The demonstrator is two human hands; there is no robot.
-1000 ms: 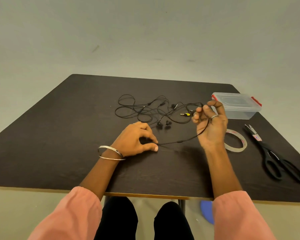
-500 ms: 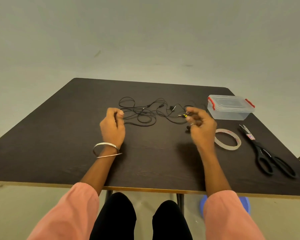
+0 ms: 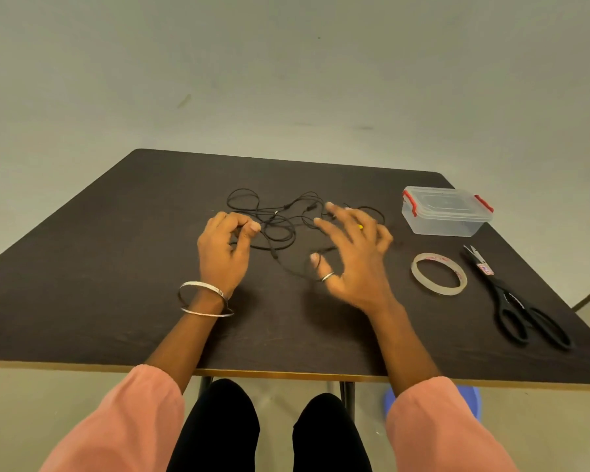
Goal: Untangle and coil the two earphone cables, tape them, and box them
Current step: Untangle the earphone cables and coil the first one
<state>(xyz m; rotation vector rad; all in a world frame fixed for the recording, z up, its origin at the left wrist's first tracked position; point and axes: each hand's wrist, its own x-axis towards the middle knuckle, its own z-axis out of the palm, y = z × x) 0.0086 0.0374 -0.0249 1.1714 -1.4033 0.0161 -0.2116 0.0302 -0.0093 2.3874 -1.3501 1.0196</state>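
The thin black earphone cables (image 3: 276, 223) lie in one loose tangle of crossing loops on the dark brown table (image 3: 82, 267), near its middle. At the tangle's left edge the left hand (image 3: 223, 248) has its fingers curled, thumb and forefinger pinching a strand. At the tangle's right edge the right hand (image 3: 353, 257) hovers blurred, fingers spread and released, gripping nothing that can be made out; a small yellow part shows just beyond it. Right of the tangle stands the clear plastic box with red clips (image 3: 445, 212), its lid on. Nearer than the box lie the roll of clear tape (image 3: 438, 274) and the black-handled scissors (image 3: 518, 301), both untouched. By my reading the task has barely begun: the untangling is under way, while coiling, taping and boxing all remain.
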